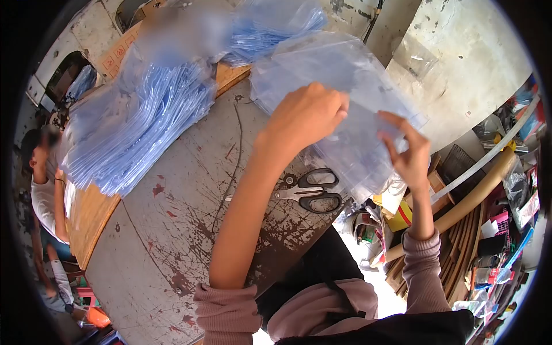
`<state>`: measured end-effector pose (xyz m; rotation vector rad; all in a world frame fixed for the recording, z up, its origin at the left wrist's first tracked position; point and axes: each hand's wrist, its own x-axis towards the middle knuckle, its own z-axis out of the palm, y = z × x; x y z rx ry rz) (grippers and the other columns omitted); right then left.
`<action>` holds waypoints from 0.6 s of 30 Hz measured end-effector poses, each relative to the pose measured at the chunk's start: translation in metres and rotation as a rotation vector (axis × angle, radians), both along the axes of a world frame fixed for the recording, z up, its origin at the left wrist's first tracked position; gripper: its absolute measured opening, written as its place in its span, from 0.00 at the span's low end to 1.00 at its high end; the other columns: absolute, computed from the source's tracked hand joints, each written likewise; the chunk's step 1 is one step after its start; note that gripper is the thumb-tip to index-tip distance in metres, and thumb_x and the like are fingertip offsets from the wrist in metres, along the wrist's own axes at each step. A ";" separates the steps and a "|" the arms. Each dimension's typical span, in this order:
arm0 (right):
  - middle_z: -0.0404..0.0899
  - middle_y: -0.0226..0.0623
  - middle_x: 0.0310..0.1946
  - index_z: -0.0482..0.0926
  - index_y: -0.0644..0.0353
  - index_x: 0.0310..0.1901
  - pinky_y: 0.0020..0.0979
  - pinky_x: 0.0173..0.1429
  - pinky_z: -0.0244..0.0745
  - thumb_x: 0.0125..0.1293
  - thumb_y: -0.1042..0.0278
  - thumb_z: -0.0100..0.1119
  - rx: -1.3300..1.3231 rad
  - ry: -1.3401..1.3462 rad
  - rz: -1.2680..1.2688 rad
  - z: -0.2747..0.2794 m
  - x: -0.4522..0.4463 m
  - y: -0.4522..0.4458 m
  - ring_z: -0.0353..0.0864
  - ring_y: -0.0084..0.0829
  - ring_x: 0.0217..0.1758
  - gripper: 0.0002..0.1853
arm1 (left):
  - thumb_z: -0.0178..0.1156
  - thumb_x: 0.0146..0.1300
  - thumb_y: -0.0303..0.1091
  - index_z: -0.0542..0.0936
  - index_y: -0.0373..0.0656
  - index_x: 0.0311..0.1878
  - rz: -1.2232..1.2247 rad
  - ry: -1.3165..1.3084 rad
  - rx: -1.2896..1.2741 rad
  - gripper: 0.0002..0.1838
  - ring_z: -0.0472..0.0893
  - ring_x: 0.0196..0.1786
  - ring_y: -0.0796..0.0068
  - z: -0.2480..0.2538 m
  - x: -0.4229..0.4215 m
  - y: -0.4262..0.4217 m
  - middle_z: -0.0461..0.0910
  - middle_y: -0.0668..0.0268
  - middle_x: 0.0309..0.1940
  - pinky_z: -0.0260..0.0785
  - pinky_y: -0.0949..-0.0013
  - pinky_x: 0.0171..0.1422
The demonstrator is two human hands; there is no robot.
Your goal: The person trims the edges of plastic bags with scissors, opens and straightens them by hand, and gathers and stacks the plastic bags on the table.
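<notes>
A stack of clear plastic sheets [356, 155] lies on the worn metal tabletop, under and between both hands. Over its middle is my left hand [310, 118], fingers curled and closed at the clear plastic; the fingertips are partly hidden. My right hand [409, 150] is at the right edge of the stack, thumb and forefinger apart beside the plastic. Black-handled scissors [305, 191] rest on the tabletop near my left forearm, their blades partly behind it.
A thick bundle of bluish plastic [144, 126] lies at left on a wooden board [95, 224], with another bundle [276, 34] behind. A person [49, 201] is at far left. Rolls and clutter surround a long cardboard tube [483, 187] at right. A thin cord [238, 138] crosses the tabletop.
</notes>
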<state>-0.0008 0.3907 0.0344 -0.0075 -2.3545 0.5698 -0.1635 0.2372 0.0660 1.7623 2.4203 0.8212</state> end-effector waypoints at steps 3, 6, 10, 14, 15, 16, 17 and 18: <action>0.82 0.41 0.40 0.77 0.60 0.47 0.26 0.42 0.74 0.57 0.76 0.63 -0.161 0.073 -0.274 0.009 -0.005 0.014 0.83 0.35 0.39 0.15 | 0.65 0.54 0.33 0.73 0.47 0.56 0.038 0.237 0.119 0.24 0.77 0.48 0.54 0.016 0.017 -0.009 0.69 0.54 0.60 0.72 0.56 0.50; 0.82 0.42 0.35 0.77 0.60 0.45 0.27 0.39 0.73 0.61 0.76 0.60 0.022 0.332 -0.298 0.016 -0.005 0.016 0.81 0.34 0.32 0.11 | 0.70 0.49 0.34 0.56 0.56 0.70 -0.048 -0.025 0.152 0.46 0.69 0.62 0.47 0.013 0.027 -0.002 0.45 0.47 0.71 0.68 0.55 0.62; 0.81 0.44 0.33 0.77 0.60 0.45 0.27 0.35 0.72 0.63 0.74 0.58 0.004 0.267 -0.383 0.007 0.006 0.027 0.80 0.32 0.28 0.09 | 0.75 0.42 0.37 0.42 0.54 0.74 -0.052 0.204 0.025 0.61 0.50 0.72 0.43 -0.009 0.046 0.002 0.34 0.41 0.71 0.55 0.43 0.70; 0.81 0.44 0.30 0.77 0.58 0.46 0.28 0.34 0.71 0.67 0.69 0.54 -0.148 0.096 -0.378 -0.006 0.010 0.027 0.76 0.30 0.25 0.09 | 0.79 0.33 0.44 0.38 0.43 0.73 0.132 0.520 -0.188 0.69 0.38 0.75 0.47 -0.038 0.069 0.013 0.30 0.41 0.72 0.46 0.28 0.67; 0.81 0.44 0.30 0.77 0.58 0.46 0.28 0.34 0.71 0.67 0.69 0.54 -0.146 0.096 -0.375 -0.009 0.010 0.030 0.76 0.30 0.25 0.09 | 0.79 0.31 0.46 0.38 0.40 0.73 0.083 0.488 -0.228 0.72 0.38 0.75 0.48 -0.041 0.071 0.014 0.29 0.41 0.72 0.44 0.24 0.65; 0.80 0.44 0.30 0.77 0.59 0.46 0.28 0.35 0.71 0.67 0.68 0.54 -0.180 0.082 -0.347 -0.012 0.010 0.032 0.76 0.30 0.26 0.09 | 0.79 0.31 0.46 0.38 0.40 0.73 0.085 0.487 -0.228 0.72 0.38 0.75 0.48 -0.044 0.071 0.014 0.29 0.41 0.72 0.44 0.24 0.65; 0.80 0.44 0.30 0.77 0.59 0.46 0.28 0.37 0.71 0.67 0.67 0.53 -0.214 0.067 -0.318 -0.014 0.011 0.034 0.76 0.30 0.27 0.09 | 0.79 0.30 0.47 0.39 0.40 0.73 0.091 0.484 -0.274 0.71 0.40 0.75 0.48 -0.041 0.072 0.014 0.32 0.40 0.72 0.45 0.26 0.66; 0.80 0.44 0.30 0.77 0.59 0.46 0.28 0.37 0.71 0.67 0.67 0.53 -0.215 0.067 -0.314 -0.013 0.012 0.034 0.76 0.30 0.27 0.09 | 0.79 0.30 0.48 0.41 0.40 0.73 0.099 0.481 -0.321 0.70 0.42 0.75 0.48 -0.038 0.071 0.015 0.35 0.40 0.72 0.47 0.28 0.66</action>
